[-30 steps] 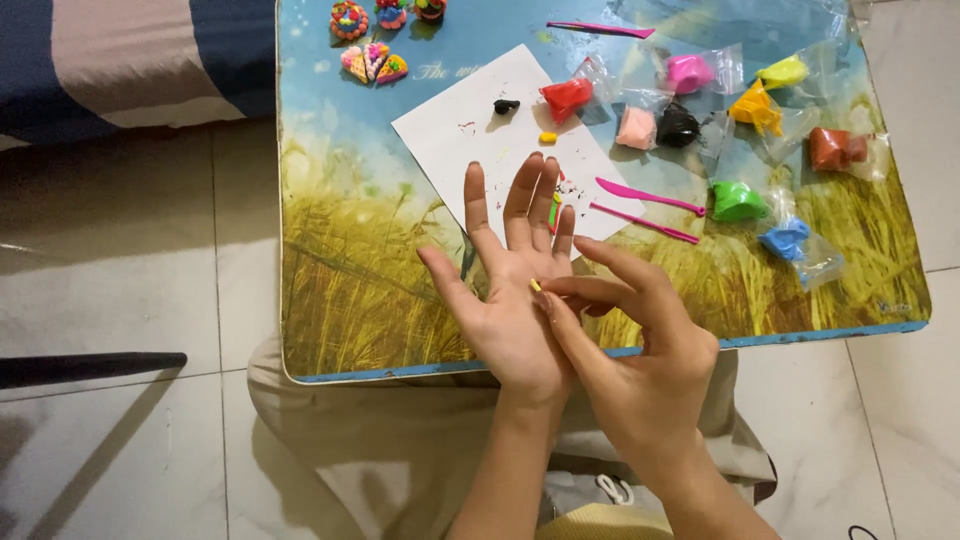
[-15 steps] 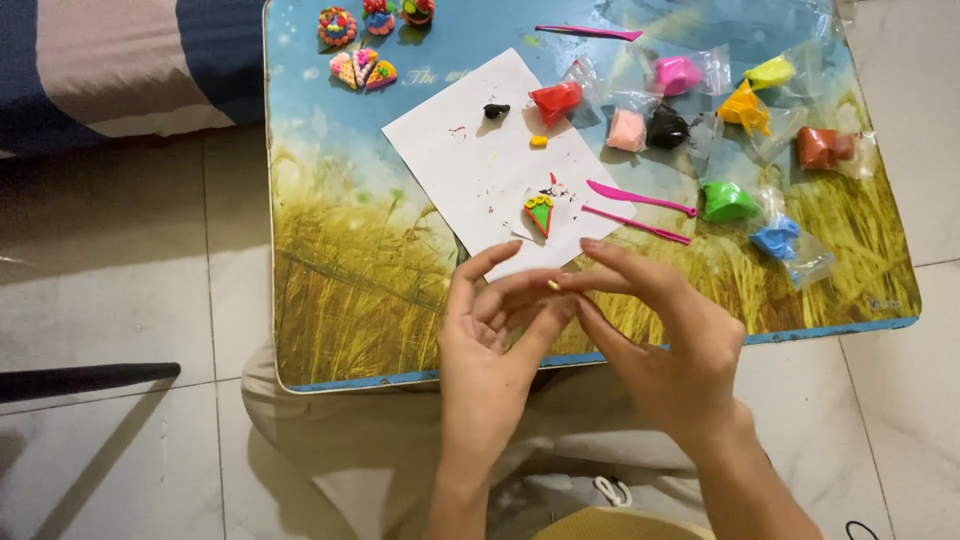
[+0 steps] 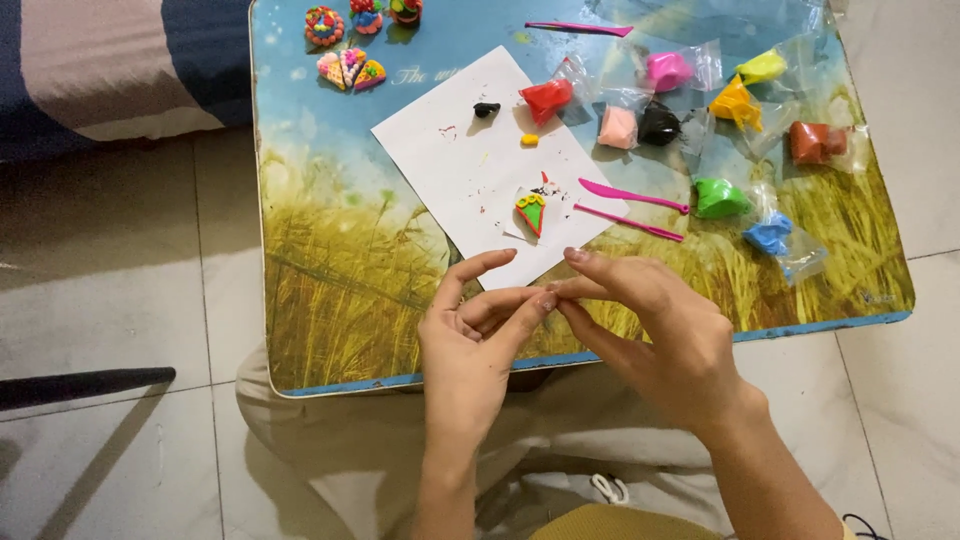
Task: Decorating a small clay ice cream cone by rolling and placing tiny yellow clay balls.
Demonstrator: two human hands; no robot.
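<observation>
Small clay wedge (image 3: 531, 212) flat on paper (image 3: 450, 170)

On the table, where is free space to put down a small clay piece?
The table is bare at its left front, between the white paper and the near edge. The paper's upper left is free too. The right side is crowded with clay bags and pink tools.

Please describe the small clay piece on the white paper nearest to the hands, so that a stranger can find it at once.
On the low table lies a white paper sheet. Near its lower right edge, beside two pink plastic tools, sits a small clay wedge: green with a red border, unlike the plain black, red and yellow lumps higher up.
</observation>
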